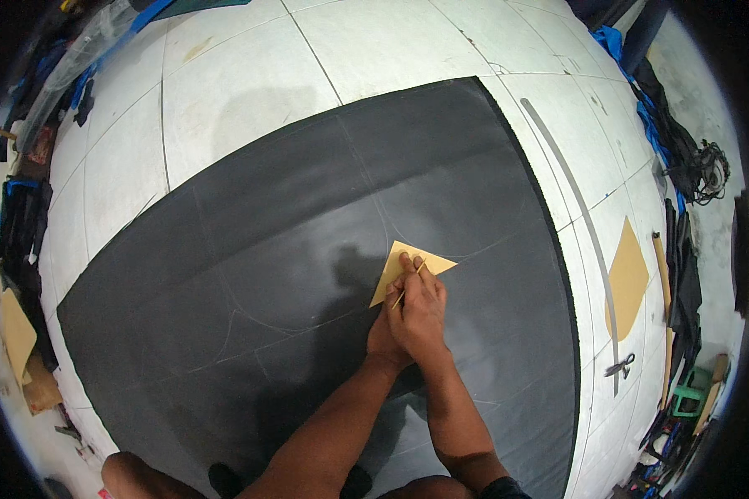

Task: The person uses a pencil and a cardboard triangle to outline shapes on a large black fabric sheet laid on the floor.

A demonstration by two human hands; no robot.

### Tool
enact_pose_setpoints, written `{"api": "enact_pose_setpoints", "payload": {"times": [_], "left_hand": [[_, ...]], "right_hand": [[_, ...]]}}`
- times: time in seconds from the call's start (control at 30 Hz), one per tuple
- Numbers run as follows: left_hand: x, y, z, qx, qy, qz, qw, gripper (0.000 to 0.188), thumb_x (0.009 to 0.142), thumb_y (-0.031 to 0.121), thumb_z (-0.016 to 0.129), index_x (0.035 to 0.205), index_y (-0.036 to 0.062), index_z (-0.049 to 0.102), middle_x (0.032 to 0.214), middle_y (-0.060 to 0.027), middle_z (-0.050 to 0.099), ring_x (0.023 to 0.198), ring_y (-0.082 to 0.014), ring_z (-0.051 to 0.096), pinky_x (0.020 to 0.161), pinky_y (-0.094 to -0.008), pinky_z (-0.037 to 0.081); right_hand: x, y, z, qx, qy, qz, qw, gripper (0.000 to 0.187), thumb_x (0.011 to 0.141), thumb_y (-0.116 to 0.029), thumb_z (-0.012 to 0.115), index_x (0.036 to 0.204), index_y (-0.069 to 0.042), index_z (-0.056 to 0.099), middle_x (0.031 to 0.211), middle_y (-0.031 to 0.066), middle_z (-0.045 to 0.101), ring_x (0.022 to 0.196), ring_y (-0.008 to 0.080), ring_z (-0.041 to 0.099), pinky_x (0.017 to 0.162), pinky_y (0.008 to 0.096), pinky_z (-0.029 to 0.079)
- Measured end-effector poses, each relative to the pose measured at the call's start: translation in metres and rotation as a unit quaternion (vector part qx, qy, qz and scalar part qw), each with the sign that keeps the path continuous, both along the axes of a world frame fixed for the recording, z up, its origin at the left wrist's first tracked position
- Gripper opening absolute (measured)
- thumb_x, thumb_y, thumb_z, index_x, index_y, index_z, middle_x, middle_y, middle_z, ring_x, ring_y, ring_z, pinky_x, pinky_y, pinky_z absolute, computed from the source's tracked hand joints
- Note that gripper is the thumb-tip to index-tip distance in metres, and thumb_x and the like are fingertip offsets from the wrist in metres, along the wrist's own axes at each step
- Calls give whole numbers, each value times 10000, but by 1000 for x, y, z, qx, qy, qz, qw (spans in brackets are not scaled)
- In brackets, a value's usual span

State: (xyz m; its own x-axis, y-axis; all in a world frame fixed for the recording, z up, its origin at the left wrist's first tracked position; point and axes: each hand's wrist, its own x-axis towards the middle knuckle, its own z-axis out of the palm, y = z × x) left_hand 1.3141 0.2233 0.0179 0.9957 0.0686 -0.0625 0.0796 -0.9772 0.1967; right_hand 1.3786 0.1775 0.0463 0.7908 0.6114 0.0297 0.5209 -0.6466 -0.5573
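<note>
A yellow card piece with pointed corners (388, 274) lies on a large dark grey sheet (291, 216) marked with thin pale curved lines. My right hand (422, 318) is closed around a slim yellowish pencil-like stick (399, 299) that slants across the card. Partly covered by the right hand, my left hand (380, 341) rests at the card's lower edge. Its fingers seem to stretch flat over the card, pressing it down, though most of them are hidden. My forearms cross close together at the wrists.
White floor tiles (250, 116) surround the sheet. On the right lie a long grey strip (570, 179), another yellow card piece (628, 283), black-handled scissors (621, 366) and a green plastic stool (689, 395). Dark cloth (21, 224) and more yellow card (17, 333) line the left side.
</note>
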Motion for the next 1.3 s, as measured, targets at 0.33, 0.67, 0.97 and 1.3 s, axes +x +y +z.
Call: {"api": "enact_pose_setpoints", "payload": {"times": [0.33,0.67,0.97,1.3], "left_hand": [[6,-4,-3,-114,-51,59,990,751,997,389,541,1553,-52,295,1553,-268,382,1494,-406,318,1261,-511,231],[11,-2,12,-205,85,58,973,711,1013,371,517,1553,-47,318,1545,-286,402,1514,-403,304,1276,-502,197],[2,-5,-8,-196,-79,64,975,577,893,300,661,1365,-14,553,1347,-245,575,1280,-423,525,1085,-524,420],[3,-4,-11,-226,-54,64,970,594,887,316,674,1377,4,552,1379,-249,556,1311,-424,506,1111,-527,398]], "right_hand": [[8,-8,5,42,20,-11,999,408,1019,-181,543,1376,14,572,1291,207,645,1243,387,581,1087,486,372],[44,-10,31,70,179,148,970,265,1009,-222,614,1181,-46,713,1114,147,710,1061,330,671,924,406,520],[46,-2,25,77,164,209,961,189,903,-145,697,1063,-54,738,1037,130,740,1045,327,673,950,428,514],[46,-2,25,54,138,238,960,178,888,-142,691,1042,-61,726,1005,115,738,1038,324,668,978,421,488]]}}
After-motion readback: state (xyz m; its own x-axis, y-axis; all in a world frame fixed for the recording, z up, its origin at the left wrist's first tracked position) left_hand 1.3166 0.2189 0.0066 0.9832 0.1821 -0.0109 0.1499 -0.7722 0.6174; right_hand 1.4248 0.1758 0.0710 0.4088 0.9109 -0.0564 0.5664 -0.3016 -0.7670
